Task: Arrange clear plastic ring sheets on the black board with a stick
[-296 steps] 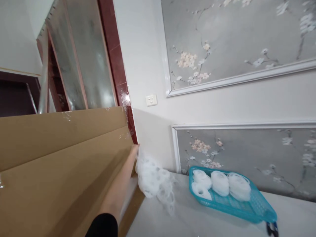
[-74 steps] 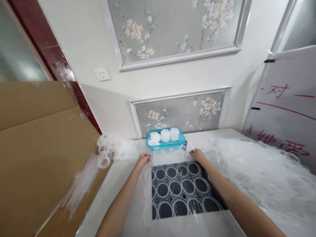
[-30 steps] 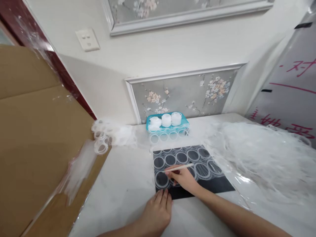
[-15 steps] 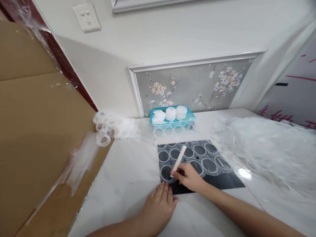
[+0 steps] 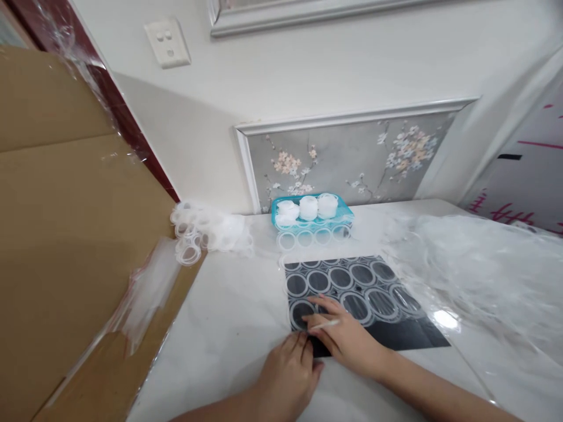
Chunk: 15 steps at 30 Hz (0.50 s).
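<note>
Near the front edge of the white table (image 5: 229,328), toward its middle: black mat (image 5: 396,334), lying flat, with a clear plastic sheet of punched rings (image 5: 347,281) spread over it; the sheet's far end runs past the mat and reaches the teal basket (image 5: 347,212).

Left hand (image 5: 288,378): palm down, fingers together and nearly straight, fingertips pressing at the mat's near left corner; nothing gripped.

Right hand (image 5: 347,340): resting on the mat's near left part, just beside the left hand; thumb and forefinger pinched on a thin white stick (image 5: 328,323), other fingers loosely extended over the rings.

Teal basket: against the back edge, below the floral wall panel (image 5: 347,158); holds three white rolls (image 5: 308,207) in a row.

Back left corner of the table: loose heap of cut plastic rings (image 5: 206,231).

Right side of the table: large tangled pile of clear plastic offcuts (image 5: 479,275), reaching the right edge.

Off the left edge: brown cardboard sheets (image 5: 65,234), leaning, with clear film (image 5: 145,293) hanging over their lower edge.

Wall above: white switch plate (image 5: 168,42).
</note>
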Tool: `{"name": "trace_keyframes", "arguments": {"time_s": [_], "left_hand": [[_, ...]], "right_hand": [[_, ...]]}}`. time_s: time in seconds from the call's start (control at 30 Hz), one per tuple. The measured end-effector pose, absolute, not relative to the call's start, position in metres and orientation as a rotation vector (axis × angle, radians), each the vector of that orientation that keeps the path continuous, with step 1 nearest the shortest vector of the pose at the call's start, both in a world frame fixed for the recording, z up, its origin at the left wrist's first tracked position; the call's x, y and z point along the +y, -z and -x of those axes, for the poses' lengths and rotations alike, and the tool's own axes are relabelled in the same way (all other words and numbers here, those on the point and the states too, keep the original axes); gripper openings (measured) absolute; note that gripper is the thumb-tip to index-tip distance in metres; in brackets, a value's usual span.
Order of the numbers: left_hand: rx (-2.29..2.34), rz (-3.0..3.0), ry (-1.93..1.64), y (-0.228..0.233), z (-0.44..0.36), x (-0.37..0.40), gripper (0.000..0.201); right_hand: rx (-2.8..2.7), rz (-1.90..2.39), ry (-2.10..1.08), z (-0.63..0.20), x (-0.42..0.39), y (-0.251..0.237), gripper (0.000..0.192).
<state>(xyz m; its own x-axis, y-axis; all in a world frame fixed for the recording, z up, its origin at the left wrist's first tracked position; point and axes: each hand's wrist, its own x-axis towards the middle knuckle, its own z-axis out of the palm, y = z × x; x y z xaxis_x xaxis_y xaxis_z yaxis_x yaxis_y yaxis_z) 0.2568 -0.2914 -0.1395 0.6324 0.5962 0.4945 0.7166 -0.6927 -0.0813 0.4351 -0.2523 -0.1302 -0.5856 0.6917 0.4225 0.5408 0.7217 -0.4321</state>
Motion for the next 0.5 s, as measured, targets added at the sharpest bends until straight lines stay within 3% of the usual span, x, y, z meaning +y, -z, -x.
{"name": "trace_keyframes", "arguments": {"time_s": [0.23,0.37,0.5], "left_hand": [[-1.108,2.818,0.581,0.122,-0.255,-0.284,0.026],[-1.066,2.833,0.657,0.12,-0.253,-0.278,0.031],[-0.967,2.823,0.754,0.12,-0.251,-0.274,0.034]], "right_hand": [[-2.468,0.897,0.212,-0.433,-0.241,0.132,0.013],[-2.224,1.179,0.332,-0.458,-0.202,0.103,0.023],[-1.892,1.338,0.448,-0.494,-0.173,0.063,0.022]]}}
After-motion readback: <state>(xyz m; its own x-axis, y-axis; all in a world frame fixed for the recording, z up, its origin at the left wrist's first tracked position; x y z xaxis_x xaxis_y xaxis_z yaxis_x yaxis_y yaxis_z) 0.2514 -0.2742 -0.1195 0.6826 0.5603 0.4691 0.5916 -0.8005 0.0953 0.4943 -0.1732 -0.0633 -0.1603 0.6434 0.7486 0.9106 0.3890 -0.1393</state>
